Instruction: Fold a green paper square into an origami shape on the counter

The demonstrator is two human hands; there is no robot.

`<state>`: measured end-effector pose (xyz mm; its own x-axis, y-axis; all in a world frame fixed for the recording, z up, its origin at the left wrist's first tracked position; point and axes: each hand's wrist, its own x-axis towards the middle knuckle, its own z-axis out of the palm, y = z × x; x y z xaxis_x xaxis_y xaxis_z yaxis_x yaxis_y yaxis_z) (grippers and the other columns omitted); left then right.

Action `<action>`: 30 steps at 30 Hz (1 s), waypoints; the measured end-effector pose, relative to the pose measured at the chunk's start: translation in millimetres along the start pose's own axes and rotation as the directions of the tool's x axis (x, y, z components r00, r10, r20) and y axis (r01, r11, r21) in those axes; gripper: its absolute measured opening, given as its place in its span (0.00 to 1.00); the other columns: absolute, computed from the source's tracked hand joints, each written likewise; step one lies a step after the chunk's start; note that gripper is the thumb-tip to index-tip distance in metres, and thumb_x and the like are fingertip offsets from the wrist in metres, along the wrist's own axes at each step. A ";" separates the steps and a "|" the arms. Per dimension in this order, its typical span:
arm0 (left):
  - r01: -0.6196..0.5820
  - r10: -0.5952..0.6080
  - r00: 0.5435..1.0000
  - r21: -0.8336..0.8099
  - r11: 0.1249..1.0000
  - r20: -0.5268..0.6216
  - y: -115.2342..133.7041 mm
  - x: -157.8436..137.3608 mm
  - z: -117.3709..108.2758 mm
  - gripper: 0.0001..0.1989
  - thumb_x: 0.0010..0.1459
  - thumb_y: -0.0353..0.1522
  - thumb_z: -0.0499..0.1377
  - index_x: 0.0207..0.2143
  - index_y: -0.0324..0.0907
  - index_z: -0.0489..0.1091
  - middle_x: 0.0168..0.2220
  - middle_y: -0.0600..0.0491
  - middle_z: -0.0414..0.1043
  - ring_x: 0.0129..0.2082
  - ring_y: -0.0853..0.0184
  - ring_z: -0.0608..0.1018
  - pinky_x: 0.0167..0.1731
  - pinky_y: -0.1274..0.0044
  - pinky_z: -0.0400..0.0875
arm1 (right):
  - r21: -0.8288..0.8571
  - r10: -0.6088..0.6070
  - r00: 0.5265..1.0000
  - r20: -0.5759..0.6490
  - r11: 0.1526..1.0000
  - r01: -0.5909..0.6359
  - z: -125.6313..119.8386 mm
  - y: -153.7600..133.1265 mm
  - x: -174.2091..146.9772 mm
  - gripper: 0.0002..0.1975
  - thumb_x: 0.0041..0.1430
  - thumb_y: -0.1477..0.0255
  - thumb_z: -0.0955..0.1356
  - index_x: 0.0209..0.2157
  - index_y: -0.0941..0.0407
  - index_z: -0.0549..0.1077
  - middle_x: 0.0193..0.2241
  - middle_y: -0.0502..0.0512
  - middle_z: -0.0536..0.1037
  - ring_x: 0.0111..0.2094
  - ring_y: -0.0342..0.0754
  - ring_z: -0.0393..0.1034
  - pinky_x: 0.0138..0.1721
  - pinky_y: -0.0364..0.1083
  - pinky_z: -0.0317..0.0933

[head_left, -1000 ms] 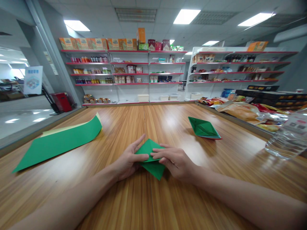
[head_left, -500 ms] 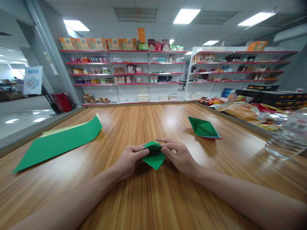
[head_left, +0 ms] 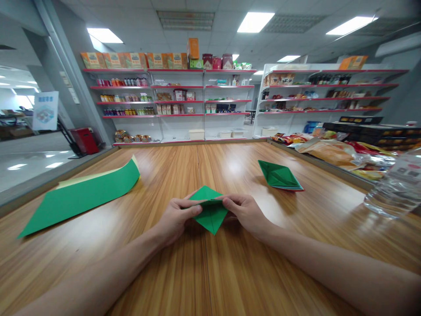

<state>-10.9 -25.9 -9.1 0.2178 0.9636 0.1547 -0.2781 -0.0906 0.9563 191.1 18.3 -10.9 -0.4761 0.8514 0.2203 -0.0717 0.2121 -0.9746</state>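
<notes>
Between my hands is a folded green paper [head_left: 212,217], a diamond shape with creases and a raised fold across its middle. My left hand [head_left: 179,219] pinches its left corner, thumb on top and fingers behind or beneath. At the right corner, my right hand [head_left: 245,215] grips the fold between thumb and fingers; some fingertips are hidden under the paper. Farther off to the right lies a folded green paper piece [head_left: 279,174] with red and pale layers at its lower edge. To the left rests a green paper sheet [head_left: 88,197], curled up at its far end, with pale yellow paper behind it.
The wooden table [head_left: 158,281] has a raised rim. A clear plastic bottle [head_left: 391,193] stands at the right edge. Snack packets [head_left: 329,151] and black boxes [head_left: 378,131] lie beyond the right rim. Stocked shelves [head_left: 177,115] line the back.
The paper's far flap has opened out farther away from me, showing more green. My right fingers, stretched over the paper before, have drawn in to pinch its right corner.
</notes>
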 end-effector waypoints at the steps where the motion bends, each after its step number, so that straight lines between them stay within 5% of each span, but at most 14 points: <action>1: -0.023 0.025 0.999 0.079 0.997 -0.026 0.3 0.0 0.4 0.14 0.47 0.35 0.67 0.37 0.40 0.79 0.49 0.41 0.72 0.52 0.51 0.70 0.52 0.63 0.62 | -0.028 -0.013 0.999 -0.038 1.000 0.012 -0.7 0.2 -0.3 0.19 0.53 0.57 0.68 0.37 0.58 0.78 0.31 0.55 0.79 0.32 0.48 0.74 0.34 0.47 0.70; 4: -0.134 0.204 0.970 0.413 0.901 -0.130 1.3 -1.5 3.8 0.13 0.43 0.33 0.69 0.35 0.45 0.79 0.56 0.45 0.64 0.60 0.51 0.59 0.59 0.63 0.50 | -0.212 -0.098 0.989 -0.109 0.975 0.073 -3.7 1.3 -2.0 0.14 0.52 0.60 0.70 0.34 0.56 0.79 0.29 0.53 0.79 0.31 0.47 0.74 0.33 0.45 0.69; 7: -0.261 0.349 0.936 0.572 0.777 -0.047 2.3 -5.4 8.8 0.12 0.42 0.31 0.70 0.34 0.49 0.79 0.58 0.48 0.60 0.61 0.52 0.58 0.59 0.63 0.50 | -0.389 -0.140 0.989 -0.045 0.914 0.112 -5.8 2.5 -5.0 0.13 0.51 0.62 0.71 0.35 0.55 0.79 0.28 0.52 0.79 0.30 0.46 0.73 0.32 0.44 0.67; 10: -0.305 0.322 0.945 0.537 0.786 0.066 4.0 -8.8 12.3 0.09 0.48 0.32 0.66 0.35 0.48 0.79 0.56 0.48 0.61 0.57 0.53 0.64 0.57 0.64 0.56 | -0.429 -0.144 0.990 -0.006 0.894 0.127 -5.4 1.9 -7.6 0.16 0.51 0.61 0.71 0.39 0.55 0.77 0.28 0.51 0.79 0.27 0.45 0.71 0.29 0.43 0.65; 13: -0.219 0.217 0.974 0.475 0.852 0.060 6.1 -8.3 11.2 0.06 0.51 0.34 0.64 0.33 0.45 0.80 0.57 0.46 0.60 0.56 0.52 0.65 0.55 0.64 0.58 | -0.412 -0.168 0.986 -0.024 0.900 0.143 -3.8 0.3 -8.6 0.24 0.48 0.61 0.73 0.47 0.56 0.71 0.28 0.50 0.77 0.27 0.44 0.70 0.27 0.42 0.64; 18: -0.060 0.046 0.998 0.351 0.935 0.049 9.7 -3.3 3.9 0.08 0.46 0.37 0.67 0.23 0.41 0.78 0.58 0.45 0.61 0.59 0.50 0.60 0.58 0.62 0.50 | -0.437 -0.155 0.988 0.005 0.888 0.142 -3.1 -0.5 -9.3 0.16 0.49 0.59 0.72 0.33 0.57 0.75 0.20 0.48 0.72 0.22 0.42 0.65 0.21 0.40 0.57; 22: -0.017 -0.032 0.990 0.337 0.941 0.138 12.6 -3.7 0.9 0.08 0.48 0.36 0.66 0.31 0.43 0.79 0.56 0.45 0.65 0.61 0.51 0.56 0.58 0.64 0.48 | -0.435 -0.216 0.975 0.044 0.875 0.213 -4.3 -1.3 -9.5 0.13 0.51 0.60 0.71 0.30 0.57 0.78 0.20 0.49 0.74 0.21 0.41 0.65 0.22 0.40 0.57; 25: -0.036 -0.032 0.983 0.362 0.932 0.182 12.3 -4.9 1.6 0.11 0.52 0.37 0.63 0.37 0.43 0.79 0.55 0.46 0.64 0.59 0.53 0.59 0.57 0.66 0.51 | -0.421 -0.228 0.971 0.069 0.876 0.235 -5.8 -0.7 -9.2 0.12 0.52 0.61 0.70 0.29 0.57 0.78 0.20 0.49 0.75 0.21 0.41 0.65 0.22 0.40 0.57; 30: -0.140 0.102 0.987 0.338 0.931 0.126 6.3 -4.0 5.6 0.13 0.56 0.37 0.59 0.24 0.40 0.77 0.50 0.46 0.66 0.53 0.57 0.65 0.55 0.69 0.55 | -0.410 -0.240 0.966 0.095 0.875 0.258 -8.2 1.3 -7.4 0.19 0.62 0.60 0.62 0.32 0.58 0.78 0.23 0.52 0.75 0.25 0.43 0.68 0.27 0.41 0.61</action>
<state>-8.3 -31.7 -2.3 0.3043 0.9100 0.2817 0.0265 -0.3037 0.9524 201.7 16.2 -13.5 -0.5258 0.7261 0.4430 0.1743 0.6018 -0.7794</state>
